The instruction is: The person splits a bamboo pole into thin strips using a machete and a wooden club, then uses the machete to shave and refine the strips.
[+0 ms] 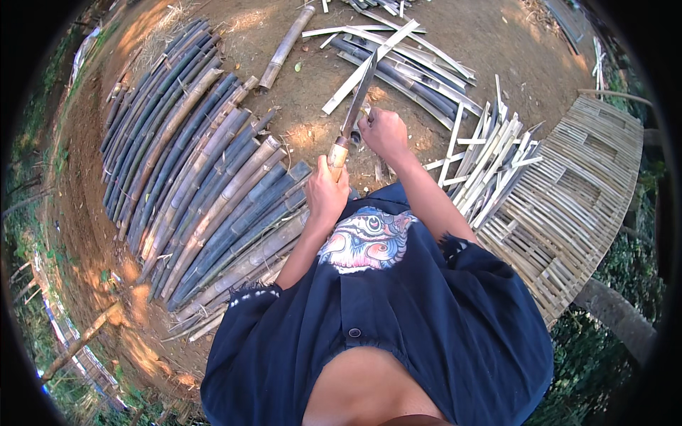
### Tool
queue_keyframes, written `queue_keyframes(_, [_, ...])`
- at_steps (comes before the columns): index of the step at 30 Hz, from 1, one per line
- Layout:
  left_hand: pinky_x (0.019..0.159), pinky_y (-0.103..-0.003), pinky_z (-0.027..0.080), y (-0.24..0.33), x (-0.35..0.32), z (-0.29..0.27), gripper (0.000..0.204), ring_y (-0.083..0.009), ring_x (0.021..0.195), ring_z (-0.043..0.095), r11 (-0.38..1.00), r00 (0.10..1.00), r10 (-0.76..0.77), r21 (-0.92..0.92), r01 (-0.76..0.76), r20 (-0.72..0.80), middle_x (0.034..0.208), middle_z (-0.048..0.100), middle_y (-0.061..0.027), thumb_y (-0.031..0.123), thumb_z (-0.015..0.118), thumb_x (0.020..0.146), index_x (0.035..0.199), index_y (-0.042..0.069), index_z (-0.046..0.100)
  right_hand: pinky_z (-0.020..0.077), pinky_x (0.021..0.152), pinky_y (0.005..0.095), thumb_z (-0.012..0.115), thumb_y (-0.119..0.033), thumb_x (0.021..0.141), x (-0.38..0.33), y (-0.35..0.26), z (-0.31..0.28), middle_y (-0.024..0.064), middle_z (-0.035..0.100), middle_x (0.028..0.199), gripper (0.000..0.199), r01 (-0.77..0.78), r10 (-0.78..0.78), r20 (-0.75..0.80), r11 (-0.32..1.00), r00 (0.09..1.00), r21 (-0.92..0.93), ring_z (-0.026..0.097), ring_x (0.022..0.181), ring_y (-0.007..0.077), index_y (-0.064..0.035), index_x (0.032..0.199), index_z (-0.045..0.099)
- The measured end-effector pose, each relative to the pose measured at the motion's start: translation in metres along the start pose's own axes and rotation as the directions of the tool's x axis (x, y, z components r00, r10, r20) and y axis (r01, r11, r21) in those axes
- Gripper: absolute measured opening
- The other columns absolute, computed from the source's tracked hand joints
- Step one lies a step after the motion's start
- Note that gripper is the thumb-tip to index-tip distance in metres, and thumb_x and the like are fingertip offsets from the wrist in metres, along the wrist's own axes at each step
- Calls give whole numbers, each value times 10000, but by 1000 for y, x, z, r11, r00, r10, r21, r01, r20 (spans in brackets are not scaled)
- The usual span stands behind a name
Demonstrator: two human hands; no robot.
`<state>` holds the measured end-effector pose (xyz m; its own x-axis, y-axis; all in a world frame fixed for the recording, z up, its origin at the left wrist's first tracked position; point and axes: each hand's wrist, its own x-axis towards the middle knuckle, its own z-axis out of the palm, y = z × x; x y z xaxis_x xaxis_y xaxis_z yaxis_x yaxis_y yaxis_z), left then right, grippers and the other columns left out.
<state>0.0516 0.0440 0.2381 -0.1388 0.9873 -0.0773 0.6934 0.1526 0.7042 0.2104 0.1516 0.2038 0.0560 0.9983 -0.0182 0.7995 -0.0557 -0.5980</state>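
A long machete (361, 91) points away from me, its wooden handle gripped in my left hand (328, 193). The dark blade runs up and slightly to the right, over a pale split bamboo strip (348, 90) on the pile beyond. Just right of the blade, my right hand (384, 133) is closed, with thumb and fingers pinched together. Something small and yellowish shows at its fingertips, too little to name. Whether the fingertips touch the blade I cannot tell.
Many bamboo poles (206, 153) lie stacked on the left. A single bamboo length (287, 48) rests on the brown ground ahead. Split bamboo pieces (419, 78) are heaped beyond my hands. To the right are more pale strips (490, 167) and a slatted bamboo platform (568, 192).
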Motion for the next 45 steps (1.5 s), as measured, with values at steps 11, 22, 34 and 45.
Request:
queue_keyframes(11, [731,-539,526,-22,25,11,494,-467,773,680,981,996,9,195,8,-84,788,688,-270,282,758,834,1169,-37,583,546,734,481,660,-410,936,1,9,13,209,697,788,390,7,-8,5,990,1000,142,700,793,383,-21,917,674])
queue_keyframes(22, [539,-301,569,-50,82,6,266,-145,612,662,945,968,-248,-211,250,38,839,695,-78,-13,757,823,1061,-11,636,361,1098,502,547,-483,932,-160,227,127,189,572,1394,565,-244,506,657,857,559,-453,465,1350,389,-57,1282,672])
queue_keyframes(34, [634,-272,508,-71,170,14,148,-129,625,618,967,966,-163,160,196,-201,755,642,-57,76,683,931,999,-2,577,122,1197,638,525,-556,932,-215,490,289,173,185,1668,807,-171,503,834,864,229,-474,40,1546,421,-186,1604,273])
queue_keyframes(45, [910,-365,458,-43,172,10,76,-97,649,379,956,951,-60,257,142,-302,667,384,9,117,557,1001,991,71,497,324,1154,495,709,-453,866,-6,588,478,203,400,1502,996,-248,381,486,916,787,-316,337,1435,363,-48,1589,157])
